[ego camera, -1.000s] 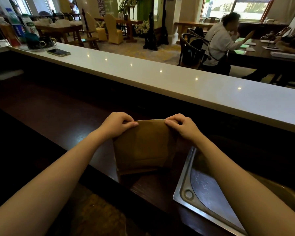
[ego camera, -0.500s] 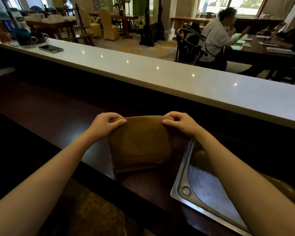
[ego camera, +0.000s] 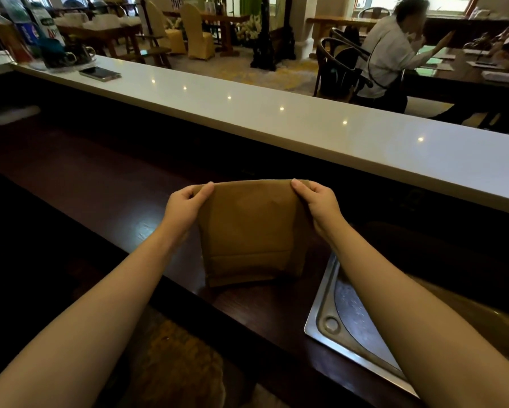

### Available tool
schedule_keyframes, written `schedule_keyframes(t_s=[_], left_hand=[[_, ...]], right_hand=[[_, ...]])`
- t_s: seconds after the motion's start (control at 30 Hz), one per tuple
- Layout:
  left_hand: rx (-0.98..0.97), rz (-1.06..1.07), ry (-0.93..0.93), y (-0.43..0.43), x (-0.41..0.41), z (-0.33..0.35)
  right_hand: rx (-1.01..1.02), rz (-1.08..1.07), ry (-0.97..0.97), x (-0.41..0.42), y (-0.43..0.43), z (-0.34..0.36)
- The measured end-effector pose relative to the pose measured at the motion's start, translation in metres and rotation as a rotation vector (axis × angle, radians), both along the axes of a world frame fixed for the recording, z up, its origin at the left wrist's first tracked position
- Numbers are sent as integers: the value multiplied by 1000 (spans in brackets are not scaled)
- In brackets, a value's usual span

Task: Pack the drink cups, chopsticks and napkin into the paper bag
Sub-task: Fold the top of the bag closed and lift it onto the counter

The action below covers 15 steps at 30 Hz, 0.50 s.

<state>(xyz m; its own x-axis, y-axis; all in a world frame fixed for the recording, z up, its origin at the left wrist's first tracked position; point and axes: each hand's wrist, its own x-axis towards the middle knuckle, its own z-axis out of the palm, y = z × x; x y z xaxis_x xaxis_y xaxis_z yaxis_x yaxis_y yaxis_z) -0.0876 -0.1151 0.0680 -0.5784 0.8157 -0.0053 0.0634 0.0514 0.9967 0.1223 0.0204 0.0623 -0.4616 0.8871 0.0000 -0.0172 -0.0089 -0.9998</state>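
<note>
- Two hands grip the paper bag (ego camera: pixel 251 231) in the head view: the left hand (ego camera: pixel 185 204) pinches the top left corner and the right hand (ego camera: pixel 316 201) pinches the top right corner, thumbs on the near face.
- The bag stands upright on the dark wooden worktop (ego camera: pixel 100 187), its bottom edge touching the surface just beside the steel sink (ego camera: pixel 323 322).
- Compared with the view a second ago, the bag has been raised from a leaning, slumped pose to a taller, straighter one, and both hands have shifted outward to the corners.
- Judgement: this is the bag-opening step; the mouth can now be pulled apart, and no item is packed yet.
- The bag mouth faces away from the camera, so whether it is open cannot be told.
- The drink cups, chopsticks and napkin are not in view.
- The sink is cut off at the right edge, and the foreground below the worktop is too dark to make out.
- The white counter (ego camera: pixel 276 125) behind carries a phone (ego camera: pixel 100 73) and bottles (ego camera: pixel 26 28), well apart from the bag.
</note>
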Motion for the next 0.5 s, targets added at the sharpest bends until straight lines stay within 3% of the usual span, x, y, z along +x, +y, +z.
schedule_keyframes(t_s=[0.17, 0.5], left_hand=[[125, 18, -191, 15, 5, 10], [95, -96, -28, 19, -4, -10]], right_hand=[[10, -59, 73, -5, 4, 7], [-101, -15, 152, -2, 5, -9]])
